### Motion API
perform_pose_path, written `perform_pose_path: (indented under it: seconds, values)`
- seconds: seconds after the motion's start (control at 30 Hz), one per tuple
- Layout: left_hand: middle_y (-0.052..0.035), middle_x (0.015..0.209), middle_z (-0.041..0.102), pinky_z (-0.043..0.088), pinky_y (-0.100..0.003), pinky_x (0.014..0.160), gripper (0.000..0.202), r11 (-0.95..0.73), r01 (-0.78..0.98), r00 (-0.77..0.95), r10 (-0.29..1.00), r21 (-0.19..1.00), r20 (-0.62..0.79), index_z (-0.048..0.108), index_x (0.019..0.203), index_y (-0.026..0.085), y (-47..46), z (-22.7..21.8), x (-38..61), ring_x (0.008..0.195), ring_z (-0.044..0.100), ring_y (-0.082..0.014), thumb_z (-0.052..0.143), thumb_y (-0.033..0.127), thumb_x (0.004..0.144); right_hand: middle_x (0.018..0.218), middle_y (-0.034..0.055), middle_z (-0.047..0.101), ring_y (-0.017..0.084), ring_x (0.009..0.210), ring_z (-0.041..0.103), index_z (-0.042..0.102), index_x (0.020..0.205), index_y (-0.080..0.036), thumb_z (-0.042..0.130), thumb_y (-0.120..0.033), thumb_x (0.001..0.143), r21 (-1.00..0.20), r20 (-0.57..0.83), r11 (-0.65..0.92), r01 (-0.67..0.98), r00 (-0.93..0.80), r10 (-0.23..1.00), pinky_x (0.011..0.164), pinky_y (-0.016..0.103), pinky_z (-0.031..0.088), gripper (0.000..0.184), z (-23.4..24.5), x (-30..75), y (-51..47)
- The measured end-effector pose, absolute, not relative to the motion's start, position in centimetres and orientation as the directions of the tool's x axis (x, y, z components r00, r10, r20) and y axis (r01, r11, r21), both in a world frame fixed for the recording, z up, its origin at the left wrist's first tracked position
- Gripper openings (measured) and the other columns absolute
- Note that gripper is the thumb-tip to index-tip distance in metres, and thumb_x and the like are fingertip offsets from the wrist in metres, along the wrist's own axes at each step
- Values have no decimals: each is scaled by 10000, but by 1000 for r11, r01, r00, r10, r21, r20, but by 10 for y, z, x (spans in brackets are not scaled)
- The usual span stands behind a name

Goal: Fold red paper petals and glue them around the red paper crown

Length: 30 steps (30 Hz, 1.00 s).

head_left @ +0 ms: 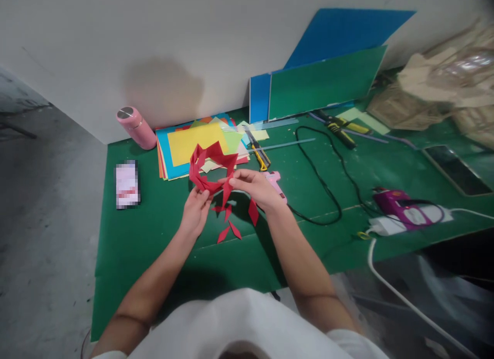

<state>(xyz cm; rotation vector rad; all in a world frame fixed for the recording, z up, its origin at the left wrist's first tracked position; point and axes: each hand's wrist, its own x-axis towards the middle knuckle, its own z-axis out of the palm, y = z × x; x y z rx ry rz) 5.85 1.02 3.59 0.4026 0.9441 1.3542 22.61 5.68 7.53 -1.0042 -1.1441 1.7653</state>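
A red folded-paper ring (195, 175) with pointed peaks is held above the green table. My left hand (196, 210) pinches its lower left edge. At the ring's right side, my right hand (254, 186) has thumb and fingers closed on a red folded piece (227, 193) that meets the ring; whether the two are joined I cannot tell. Several loose red paper diamonds (234, 229) lie on the table below, one of them (253, 212) under my right wrist. A pink glue gun (277, 183) lies just beyond my right hand, partly hidden by it.
Coloured paper sheets (195, 145), a utility knife (259, 152) and a pink bottle (137, 128) are at the back. A black cord (309, 166) loops rightward to a purple device (401, 207) on a power strip. A phone (457, 168) and pliers (341, 132) lie right.
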Motion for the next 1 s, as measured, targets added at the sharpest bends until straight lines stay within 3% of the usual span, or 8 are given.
perform_pose_path:
  seconds: [0.1, 0.23, 0.3, 0.4, 0.53, 0.63, 0.8, 1.0]
  values:
    - [-23, 981, 731, 474, -270, 873, 395, 192, -660, -87, 941, 726, -328, 664, 950, 191, 19, 32, 66, 905, 669, -137, 859, 272, 616, 763, 4, 699, 137, 779, 660, 616, 677, -201, 787, -377, 701, -935, -165, -260, -243, -351, 922, 791, 284, 505, 247, 82, 233, 59]
    - [4, 885, 727, 464, -208, 681, 391, 156, -656, -136, 938, 738, -318, 661, 867, 186, 24, 30, 75, 743, 649, -92, 886, 292, 566, 667, -35, 636, 74, 541, 546, 596, 676, -211, 809, -405, 672, -939, -127, -174, -298, -170, 977, 572, 221, 478, 289, 92, 244, 67]
    - [9, 848, 721, 452, -199, 640, 400, 124, -642, -181, 934, 756, -307, 651, 842, 184, 25, 30, 78, 706, 639, -86, 894, 303, 546, 614, -50, 591, 72, 489, 505, 589, 699, -218, 799, -442, 677, -951, -91, -107, -288, -69, 993, 506, 219, 458, 308, 96, 248, 73]
    - [21, 801, 707, 449, -197, 626, 421, 91, -636, -219, 930, 766, -293, 635, 827, 189, 27, 29, 81, 693, 632, -86, 902, 312, 526, 661, -41, 601, 75, 521, 532, 589, 726, -217, 779, -459, 698, -978, 6, 23, -206, 79, 997, 528, 223, 486, 309, 99, 252, 81]
    - [12, 885, 715, 475, -210, 661, 454, 81, -641, -213, 937, 764, -278, 625, 921, 221, 28, 27, 81, 759, 651, -105, 881, 358, 571, 679, -33, 618, 88, 557, 584, 561, 769, -226, 725, -474, 750, -990, 99, 117, -80, 204, 974, 539, 230, 506, 298, 97, 247, 88]
    - [-5, 991, 716, 521, -258, 713, 510, 111, -625, -168, 947, 772, -272, 597, 1047, 257, 26, 26, 81, 829, 675, -137, 845, 407, 628, 665, -30, 620, 103, 557, 615, 518, 800, -239, 676, -459, 789, -993, 111, 120, -25, 221, 969, 497, 230, 486, 271, 93, 237, 89]
    - [-27, 1048, 709, 561, -301, 797, 519, 95, -606, -143, 964, 790, -226, 584, 1076, 250, 22, 24, 82, 899, 692, -159, 843, 381, 645, 649, -37, 614, 118, 567, 648, 477, 838, -245, 625, -386, 820, -997, 80, 76, 29, 154, 985, 512, 239, 498, 205, 90, 221, 85]
    - [-11, 914, 714, 547, -214, 640, 550, 88, -526, -212, 950, 846, -230, 581, 1056, 218, 21, 20, 80, 754, 676, -118, 866, 352, 604, 650, -25, 632, 119, 588, 652, 481, 801, -225, 610, -433, 815, -991, 85, 86, 98, -19, 996, 558, 246, 513, 245, 92, 214, 79]
